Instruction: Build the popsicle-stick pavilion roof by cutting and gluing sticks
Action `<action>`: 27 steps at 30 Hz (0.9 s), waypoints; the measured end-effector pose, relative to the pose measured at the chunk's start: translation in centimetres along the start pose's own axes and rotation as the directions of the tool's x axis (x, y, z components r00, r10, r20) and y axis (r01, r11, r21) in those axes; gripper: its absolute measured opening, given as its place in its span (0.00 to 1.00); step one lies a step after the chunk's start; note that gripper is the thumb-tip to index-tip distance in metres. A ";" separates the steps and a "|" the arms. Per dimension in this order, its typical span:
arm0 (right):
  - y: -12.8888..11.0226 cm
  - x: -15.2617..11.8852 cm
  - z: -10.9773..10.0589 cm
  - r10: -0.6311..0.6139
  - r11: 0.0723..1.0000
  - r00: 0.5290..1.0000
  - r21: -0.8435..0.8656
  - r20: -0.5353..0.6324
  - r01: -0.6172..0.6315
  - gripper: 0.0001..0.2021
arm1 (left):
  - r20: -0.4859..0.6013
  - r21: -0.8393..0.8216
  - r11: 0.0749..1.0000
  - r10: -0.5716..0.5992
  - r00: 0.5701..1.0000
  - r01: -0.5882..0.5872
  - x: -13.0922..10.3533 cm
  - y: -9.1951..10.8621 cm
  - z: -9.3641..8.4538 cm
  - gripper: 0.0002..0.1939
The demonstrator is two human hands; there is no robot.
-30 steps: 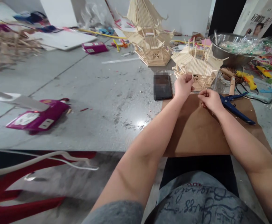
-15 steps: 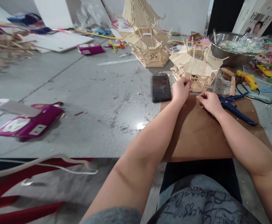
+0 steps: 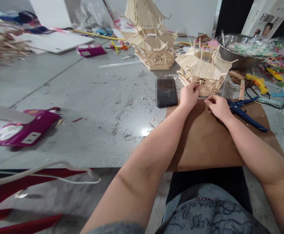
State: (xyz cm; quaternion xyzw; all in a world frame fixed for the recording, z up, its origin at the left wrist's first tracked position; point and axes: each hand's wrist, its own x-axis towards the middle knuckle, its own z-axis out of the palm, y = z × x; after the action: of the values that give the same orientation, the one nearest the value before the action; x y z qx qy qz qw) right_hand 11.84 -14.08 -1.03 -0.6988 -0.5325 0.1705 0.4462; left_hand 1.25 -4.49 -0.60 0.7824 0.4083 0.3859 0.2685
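Note:
My left hand [image 3: 190, 94] is at the front of a small pavilion model [image 3: 204, 73] built of thin wooden sticks, its fingers closed in a pinch near the lower railing. What those fingers hold, if anything, is too small to make out. A little to the right, my right hand [image 3: 218, 105] rests over the brown board [image 3: 205, 139], thumb and fingertips pressed together. Its fingertips also hide whatever may be in them. Blue-handled cutters [image 3: 245, 117] lie just beyond my right wrist. By my left wrist is a dark phone [image 3: 166, 92].
A taller stick pagoda [image 3: 154, 48] stands behind the phone. At the right are a metal bowl [image 3: 244, 60] with plastic-wrapped sticks and a yellow glue gun [image 3: 257, 83]. Purple power strips [image 3: 32, 128] lie on the left, and a pile of sticks [image 3: 5, 48] at the far left.
The camera view has turned slightly, so the table things sit a little further left. Both hands keep nearly the same pose beside the small model.

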 end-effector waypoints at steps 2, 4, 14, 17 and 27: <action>0.0 0.1 -0.1 0.043 0.996 0.998 0.078 -0.046 -0.039 0.08 | 0.087 -0.014 0.997 0.077 0.993 -0.076 -0.4 0.4 0.1 0.10; 0.0 0.2 -0.3 0.079 0.987 0.993 0.148 -0.093 -0.065 0.13 | 0.195 -0.050 0.987 0.163 0.967 -0.156 -0.9 0.8 0.2 0.11; -0.1 0.8 -1.2 0.089 0.971 0.986 0.233 -0.140 -0.055 0.09 | 0.388 -0.204 0.977 0.139 0.911 -0.062 -1.9 1.7 0.3 0.10; -0.4 1.1 -1.2 0.214 0.913 0.969 0.379 -0.126 -0.152 0.07 | 0.459 -0.301 0.945 0.024 0.888 0.130 -1.8 1.7 0.4 0.09; -0.9 1.1 -1.5 0.324 0.785 0.946 0.559 -0.005 -0.266 0.06 | 0.455 -0.420 0.871 -0.042 0.890 0.255 -1.7 1.6 0.6 0.06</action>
State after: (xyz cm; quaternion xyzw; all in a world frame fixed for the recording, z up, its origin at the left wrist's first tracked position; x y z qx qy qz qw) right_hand 12.79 -13.77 0.79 -0.6225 -0.3216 0.3490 0.6223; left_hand 1.78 -6.84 -0.46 0.7251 0.2935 0.2677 0.5625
